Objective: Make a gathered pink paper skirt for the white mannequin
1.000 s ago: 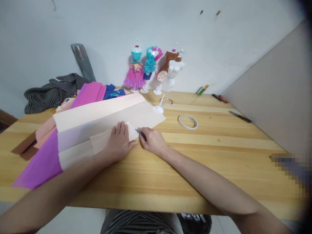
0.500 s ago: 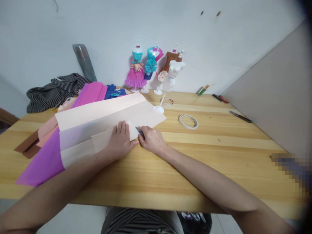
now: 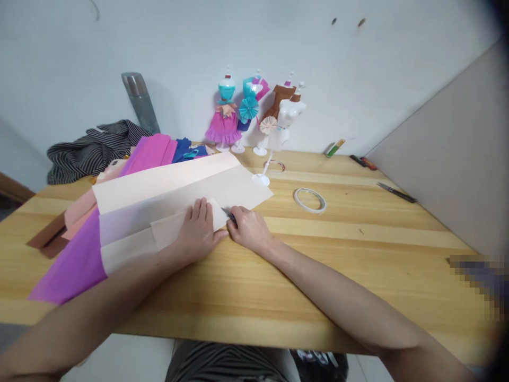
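Mid-cut, by my read: no offcut lying loose by the blade, so the trimming looks unfinished; can't tell how deep the cut goes. Left hand [image 3: 201,228] is flat, fingers together, thumb out, gripping nothing, pinning a small folded cream paper piece [image 3: 219,213] on the near part of a broad pale pink-beige paper sheet [image 3: 238,185]. Right hand [image 3: 250,228] is curled tight round a small dark-handled cutting tool [image 3: 229,215], blade pointing at the piece's right end; contact unclear. Broad sheet is matte, thin, creased lengthwise, fanned over a smooth purple sheet [image 3: 71,273], all on the pale striped-grain wooden counter [image 3: 318,276]. At the back, three miniature dress forms [image 3: 225,124] wear ruffled, pleated or wrapped pieces; the glossy white plastic form [image 3: 290,114] in front is mostly bare, brown band at its neck.
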### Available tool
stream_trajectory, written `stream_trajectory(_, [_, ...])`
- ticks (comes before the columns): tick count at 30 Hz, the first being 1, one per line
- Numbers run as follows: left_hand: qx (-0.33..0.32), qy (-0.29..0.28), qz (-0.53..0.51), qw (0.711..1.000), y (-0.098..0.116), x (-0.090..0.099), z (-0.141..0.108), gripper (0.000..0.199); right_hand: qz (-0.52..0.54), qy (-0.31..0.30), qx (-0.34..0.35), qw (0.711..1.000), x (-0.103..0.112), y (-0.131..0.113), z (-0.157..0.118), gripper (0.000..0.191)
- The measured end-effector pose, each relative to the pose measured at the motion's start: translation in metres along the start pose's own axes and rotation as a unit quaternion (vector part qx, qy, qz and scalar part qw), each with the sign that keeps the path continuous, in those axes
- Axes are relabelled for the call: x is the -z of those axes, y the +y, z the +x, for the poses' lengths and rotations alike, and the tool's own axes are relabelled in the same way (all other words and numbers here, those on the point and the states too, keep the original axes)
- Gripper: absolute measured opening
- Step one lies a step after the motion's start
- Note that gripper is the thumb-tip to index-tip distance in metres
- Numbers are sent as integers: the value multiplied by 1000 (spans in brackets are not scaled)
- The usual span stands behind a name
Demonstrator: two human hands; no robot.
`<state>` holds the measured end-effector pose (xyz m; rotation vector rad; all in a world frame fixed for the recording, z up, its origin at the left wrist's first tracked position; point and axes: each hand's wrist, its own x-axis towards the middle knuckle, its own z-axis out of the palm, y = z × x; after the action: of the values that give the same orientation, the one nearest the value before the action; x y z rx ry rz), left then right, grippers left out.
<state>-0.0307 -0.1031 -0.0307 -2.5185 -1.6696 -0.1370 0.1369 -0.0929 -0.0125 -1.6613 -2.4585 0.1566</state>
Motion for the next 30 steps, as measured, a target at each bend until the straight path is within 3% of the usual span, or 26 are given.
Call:
stream_trajectory(6, [3, -23, 10, 1000, 0, 1, 0, 84, 1, 6, 5, 1000, -1, 1, 1, 27])
stream_trajectory(12, [0, -1, 2, 1000, 0, -1, 0, 82, 0, 15, 11, 1000, -2, 2, 2, 25])
stream_trajectory(30, [1, -14, 22, 1000, 2, 3, 0, 81, -42, -3, 15, 999, 8, -5, 11, 26])
